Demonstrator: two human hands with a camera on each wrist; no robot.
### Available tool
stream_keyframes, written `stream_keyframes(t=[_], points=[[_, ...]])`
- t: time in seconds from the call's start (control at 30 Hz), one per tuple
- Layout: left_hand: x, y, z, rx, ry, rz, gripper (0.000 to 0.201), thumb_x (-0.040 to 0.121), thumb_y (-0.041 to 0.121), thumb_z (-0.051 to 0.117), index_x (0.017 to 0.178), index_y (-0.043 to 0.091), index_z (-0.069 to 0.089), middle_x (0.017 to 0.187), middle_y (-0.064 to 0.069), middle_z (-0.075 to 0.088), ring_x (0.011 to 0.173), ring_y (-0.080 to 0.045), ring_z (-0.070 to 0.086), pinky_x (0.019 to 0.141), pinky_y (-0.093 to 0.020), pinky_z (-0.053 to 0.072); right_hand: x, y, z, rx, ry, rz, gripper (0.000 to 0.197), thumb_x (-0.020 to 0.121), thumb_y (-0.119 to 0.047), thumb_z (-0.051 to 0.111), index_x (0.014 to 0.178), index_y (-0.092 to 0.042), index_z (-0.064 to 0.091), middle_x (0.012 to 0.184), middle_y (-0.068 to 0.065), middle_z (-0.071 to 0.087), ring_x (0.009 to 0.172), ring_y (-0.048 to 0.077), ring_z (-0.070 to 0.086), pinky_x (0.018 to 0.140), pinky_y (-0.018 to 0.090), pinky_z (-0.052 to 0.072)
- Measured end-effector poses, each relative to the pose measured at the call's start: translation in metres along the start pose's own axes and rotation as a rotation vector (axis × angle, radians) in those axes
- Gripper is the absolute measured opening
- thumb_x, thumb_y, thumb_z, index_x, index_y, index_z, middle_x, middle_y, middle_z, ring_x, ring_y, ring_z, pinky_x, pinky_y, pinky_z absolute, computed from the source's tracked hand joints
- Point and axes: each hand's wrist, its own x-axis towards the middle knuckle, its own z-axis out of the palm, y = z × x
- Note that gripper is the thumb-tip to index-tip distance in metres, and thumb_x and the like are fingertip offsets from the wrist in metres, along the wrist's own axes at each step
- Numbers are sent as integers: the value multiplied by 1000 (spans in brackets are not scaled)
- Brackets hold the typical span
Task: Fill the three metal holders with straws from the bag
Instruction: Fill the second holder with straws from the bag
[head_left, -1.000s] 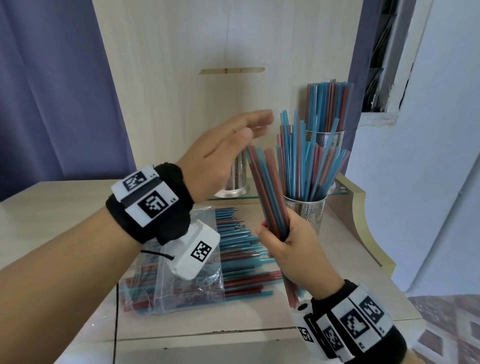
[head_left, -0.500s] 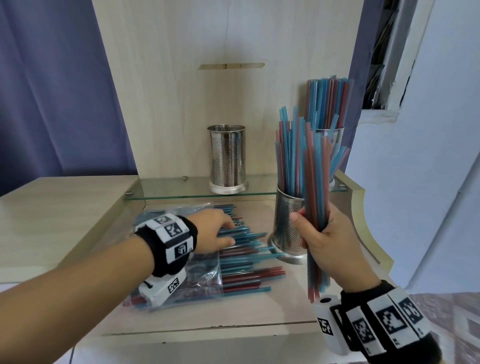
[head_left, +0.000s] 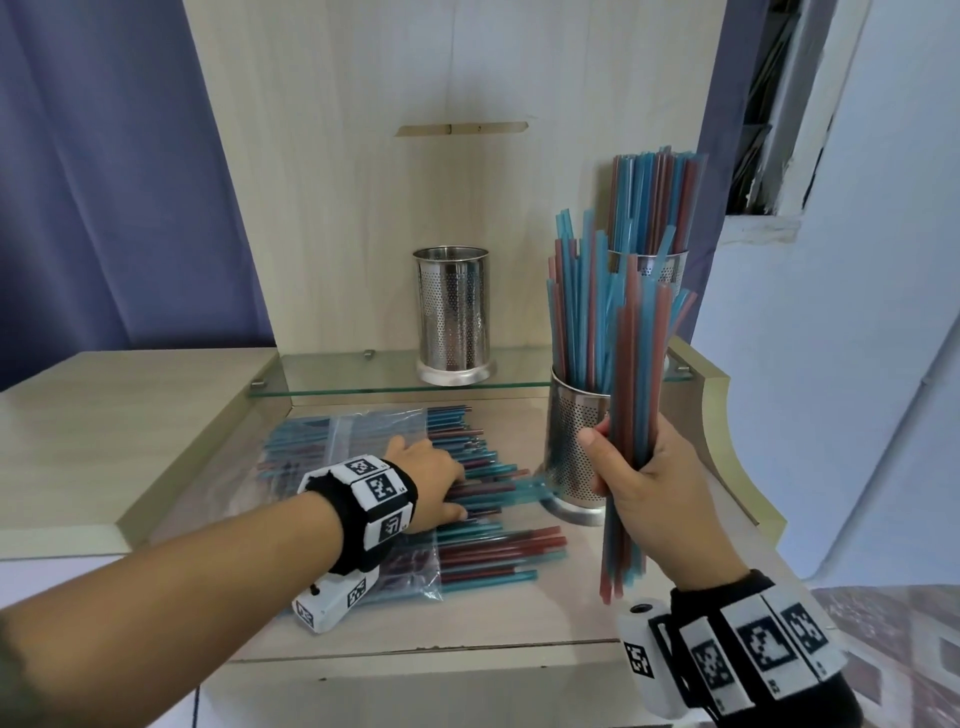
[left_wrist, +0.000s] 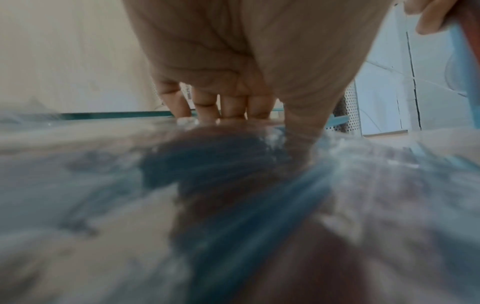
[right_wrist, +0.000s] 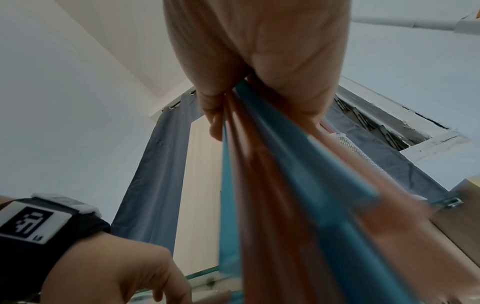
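My right hand (head_left: 641, 480) grips an upright bundle of red and blue straws (head_left: 636, 364), held just in front and to the right of the near metal holder (head_left: 571, 452), which is full of straws. In the right wrist view the bundle (right_wrist: 285, 185) runs out from under my palm. My left hand (head_left: 436, 483) lies with straight fingers (left_wrist: 228, 107) on the loose straws (head_left: 498, 545) spilling from the clear plastic bag (head_left: 343, 441). An empty holder (head_left: 453, 317) stands on the glass shelf (head_left: 363, 371). A third holder (head_left: 654, 265), packed with straws, stands behind the near one.
A wooden back panel (head_left: 415, 208) rises behind the shelf. The table's raised wooden edge (head_left: 727, 415) curves along the right side, with a drop to the floor beyond. A blue curtain (head_left: 104, 208) hangs at the left.
My left hand came down from in front of the shelf onto the straws at the bag. My right hand turned its bundle upright and moved it right, beside the near holder.
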Motion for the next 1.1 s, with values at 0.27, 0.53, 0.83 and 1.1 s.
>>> stream_keyframes(t=[0.27, 0.53, 0.83, 1.1], points=[[1, 2, -11, -129, 117, -29, 22, 102, 41, 37, 99, 21, 47, 97, 3, 56, 103, -24, 55, 95, -40, 25, -1, 5, 2, 37, -43, 2, 14, 91, -14, 66, 84, -6, 57, 61, 2, 53, 49, 4, 52, 51, 13, 44], [-8, -4, -50, -555, 501, 97, 19, 102, 33, 39, 98, 15, 43, 74, -1, 53, 70, -26, 53, 65, -36, 40, 7, 7, 7, -12, -88, 7, 16, 90, -24, 68, 85, -14, 57, 66, 9, 55, 56, 15, 55, 53, 21, 47], [-47, 11, -130, -1724, 504, 338, 30, 99, 31, 44, 78, 24, 65, 89, 1, 61, 90, -17, 56, 91, -41, 49, 21, -28, 40, 102, -155, -91, 36, 69, -32, 84, 97, -24, 62, 65, -19, 63, 64, -5, 60, 62, 10, 46], [-62, 34, -126, -2086, 285, 461, 41, 89, 23, 49, 127, 8, 51, 104, -5, 68, 89, -13, 69, 80, -29, 58, 27, -40, 49, 8, -176, -118, 28, 68, -29, 89, 65, -22, 62, 71, 15, 60, 63, 21, 60, 56, 31, 50]])
